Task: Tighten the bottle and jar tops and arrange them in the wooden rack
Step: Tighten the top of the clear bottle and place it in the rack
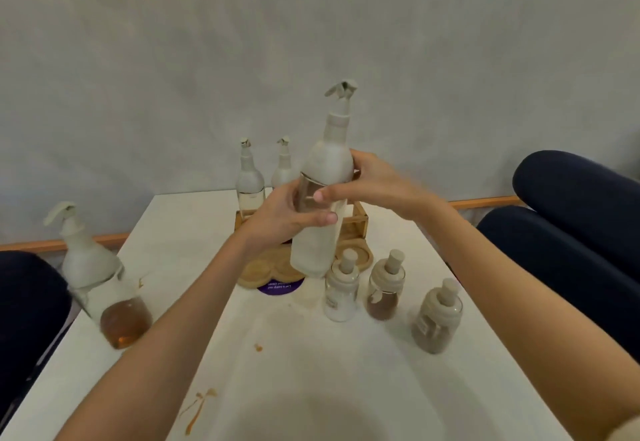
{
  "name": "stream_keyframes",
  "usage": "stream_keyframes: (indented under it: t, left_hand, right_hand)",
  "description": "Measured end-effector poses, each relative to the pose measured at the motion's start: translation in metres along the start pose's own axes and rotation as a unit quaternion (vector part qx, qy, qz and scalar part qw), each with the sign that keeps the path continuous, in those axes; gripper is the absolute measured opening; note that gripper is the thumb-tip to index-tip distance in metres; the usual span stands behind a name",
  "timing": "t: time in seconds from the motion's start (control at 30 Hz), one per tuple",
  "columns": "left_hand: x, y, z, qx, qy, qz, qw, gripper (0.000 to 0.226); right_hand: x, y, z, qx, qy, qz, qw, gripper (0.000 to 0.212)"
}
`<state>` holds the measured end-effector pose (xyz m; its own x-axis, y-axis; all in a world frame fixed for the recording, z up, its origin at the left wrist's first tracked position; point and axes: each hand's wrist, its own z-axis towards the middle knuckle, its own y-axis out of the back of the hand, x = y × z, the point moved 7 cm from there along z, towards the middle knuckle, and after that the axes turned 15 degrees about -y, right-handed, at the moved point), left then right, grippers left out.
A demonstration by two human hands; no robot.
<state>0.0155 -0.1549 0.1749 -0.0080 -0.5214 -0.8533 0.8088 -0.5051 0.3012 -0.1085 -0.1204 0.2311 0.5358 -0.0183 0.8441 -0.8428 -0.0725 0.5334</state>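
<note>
You have the tall frosted white bottle (327, 163), with its pale spout top, held between both hands just in front of the wooden rack (358, 220), leaning a little with its top to the right. Your left hand (287, 215) curls its fingers round the bottle's middle, thumb laid across the front. Your right hand (377, 182) wraps the other side, thumb pressed on the label. Neither hand is on the top, so I judge this grip is for carrying and steadying, not for twisting. A first racked bottle (250, 184) and a second racked bottle (284, 172), both frosted, stand in the rack's left rear part, so any free slot probably lies to the right, hidden behind your hands. I cannot tell whether the held bottle's base touches the round wooden recesses (263, 269) at the rack's front. On the white table (311, 371), near that base, stand a small white-filled jar (341, 297), a brown-filled jar (385, 293) and a grey-filled jar (437, 323), each with a stopper lid. All three are close enough to knock over. An amber-liquid bottle (104, 288) waits well apart at the left edge.
</note>
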Motion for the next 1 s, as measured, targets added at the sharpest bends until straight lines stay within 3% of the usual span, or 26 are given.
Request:
stream_keyframes:
  t: [0.2,0.33,0.43,0.6,0.77,1.0]
  left_hand:
    - [0.013,-0.007,0.06,0.007,0.008,0.044,0.999,0.039]
    - [0.035,-0.001,0.087,-0.077,0.0,0.1,0.992,0.069]
    - [0.052,-0.006,0.099,-0.117,0.007,0.159,0.98,0.078]
    - [0.089,-0.002,0.115,-0.161,0.032,0.191,0.968,0.072]
    - [0.125,0.005,0.12,-0.153,0.061,0.171,0.971,0.068]
    - [0.151,0.016,0.122,-0.142,0.111,0.239,0.954,0.069]
  right_hand:
    - [-0.01,0.047,0.047,-0.104,0.002,-0.025,0.994,0.043]
    - [-0.026,0.07,0.085,-0.202,-0.026,-0.05,0.978,0.063]
    - [-0.037,0.072,0.11,-0.244,-0.047,-0.066,0.966,0.067]
    - [-0.054,0.062,0.151,-0.239,-0.052,-0.077,0.966,0.075]
    - [-0.069,0.046,0.18,-0.206,-0.047,-0.074,0.975,0.078]
    - [-0.085,0.028,0.2,-0.19,-0.048,-0.049,0.979,0.079]
